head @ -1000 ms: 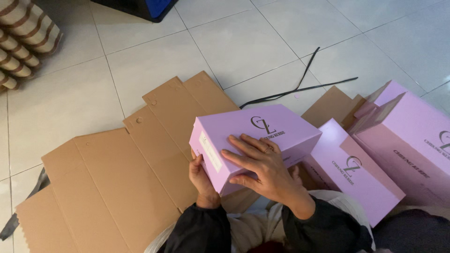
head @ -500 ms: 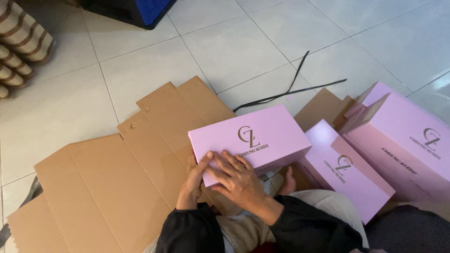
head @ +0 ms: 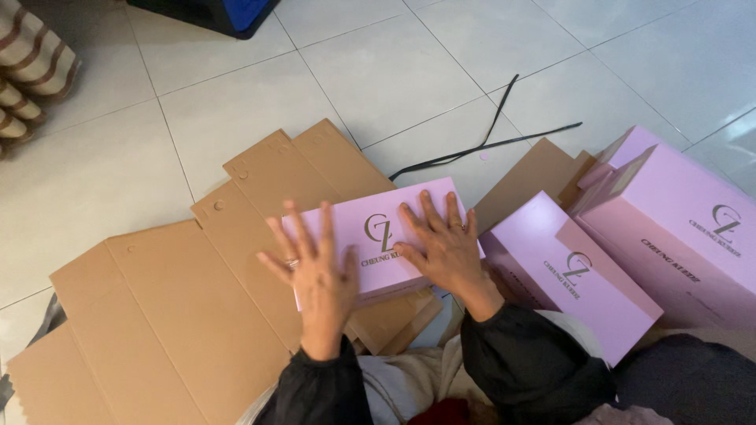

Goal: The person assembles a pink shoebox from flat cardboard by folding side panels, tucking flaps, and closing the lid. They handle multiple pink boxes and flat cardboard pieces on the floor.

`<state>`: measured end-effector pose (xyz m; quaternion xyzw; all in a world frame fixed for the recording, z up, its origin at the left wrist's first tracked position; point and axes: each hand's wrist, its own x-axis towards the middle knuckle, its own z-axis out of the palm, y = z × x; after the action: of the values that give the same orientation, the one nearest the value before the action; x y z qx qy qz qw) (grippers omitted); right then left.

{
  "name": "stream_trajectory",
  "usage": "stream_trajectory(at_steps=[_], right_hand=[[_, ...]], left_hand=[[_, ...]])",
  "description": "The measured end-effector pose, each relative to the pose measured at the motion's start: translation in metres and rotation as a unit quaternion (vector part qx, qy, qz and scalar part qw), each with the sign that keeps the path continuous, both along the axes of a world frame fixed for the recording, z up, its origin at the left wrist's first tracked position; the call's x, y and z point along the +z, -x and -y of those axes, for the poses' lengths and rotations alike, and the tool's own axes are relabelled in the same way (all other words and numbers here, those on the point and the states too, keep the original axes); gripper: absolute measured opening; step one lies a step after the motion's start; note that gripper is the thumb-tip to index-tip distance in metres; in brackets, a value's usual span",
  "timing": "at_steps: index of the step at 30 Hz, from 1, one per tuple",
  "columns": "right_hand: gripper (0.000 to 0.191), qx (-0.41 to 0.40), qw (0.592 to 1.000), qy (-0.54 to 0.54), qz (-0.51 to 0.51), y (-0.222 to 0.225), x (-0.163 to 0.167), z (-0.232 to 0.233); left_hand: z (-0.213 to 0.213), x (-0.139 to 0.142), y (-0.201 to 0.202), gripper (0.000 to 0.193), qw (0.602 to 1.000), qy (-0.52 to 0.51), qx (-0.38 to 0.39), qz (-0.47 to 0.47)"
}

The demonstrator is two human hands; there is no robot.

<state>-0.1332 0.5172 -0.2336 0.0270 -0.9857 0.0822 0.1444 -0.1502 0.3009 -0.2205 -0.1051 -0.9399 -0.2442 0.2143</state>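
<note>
Hands press flat on a pink box (head: pixel 378 236): left hand (head: pixel 315 271) and right hand (head: pixel 441 248) lie with fingers spread, gripping nothing. It is rectangular, pale pink with a dark logo, lying on flattened brown cardboard (head: pixel 157 315) on the floor.

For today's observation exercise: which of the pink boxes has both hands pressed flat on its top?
The middle pink box on the cardboard, under the left hand and right hand; the two right-hand boxes lie untouched.

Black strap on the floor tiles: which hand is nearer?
Right. The right hand lies flat on the pink box, on the side toward the black strap. The left hand rests on the box's far end, over the flattened cardboard.
</note>
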Motion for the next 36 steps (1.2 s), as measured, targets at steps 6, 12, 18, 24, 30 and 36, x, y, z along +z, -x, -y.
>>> stream_trajectory(at_steps=[6, 12, 18, 24, 30, 36], right_hand=[[0.06, -0.009, 0.999, 0.002, -0.033, -0.002, 0.002, 0.009], [0.06, -0.004, 1.0, 0.01, -0.023, -0.023, 0.037, 0.016], [0.062, 0.009, 0.999, 0.002, -0.045, -0.074, 0.058, 0.017], [0.056, 0.078, 0.99, 0.118, -0.028, -0.082, 0.079, 0.001], [0.066, 0.016, 0.935, 0.353, -0.029, -0.063, 0.091, -0.02], [0.106, -0.123, 0.733, 0.589, 0.317, -0.057, 0.088, -0.03]], left_hand=[[-0.028, -0.005, 0.0, 0.104, 0.99, 0.076, -0.112, 0.042], [-0.022, 0.023, -0.023, 0.124, 0.971, 0.185, -0.111, 0.104], [-0.026, 0.031, -0.079, 0.119, 0.979, 0.169, -0.087, 0.07], [-0.022, 0.036, -0.088, 0.121, 0.971, 0.194, -0.09, 0.111], [-0.024, 0.031, -0.079, 0.122, 0.969, 0.193, -0.096, 0.121], [-0.025, 0.026, -0.072, 0.123, 0.967, 0.207, -0.094, 0.114]])
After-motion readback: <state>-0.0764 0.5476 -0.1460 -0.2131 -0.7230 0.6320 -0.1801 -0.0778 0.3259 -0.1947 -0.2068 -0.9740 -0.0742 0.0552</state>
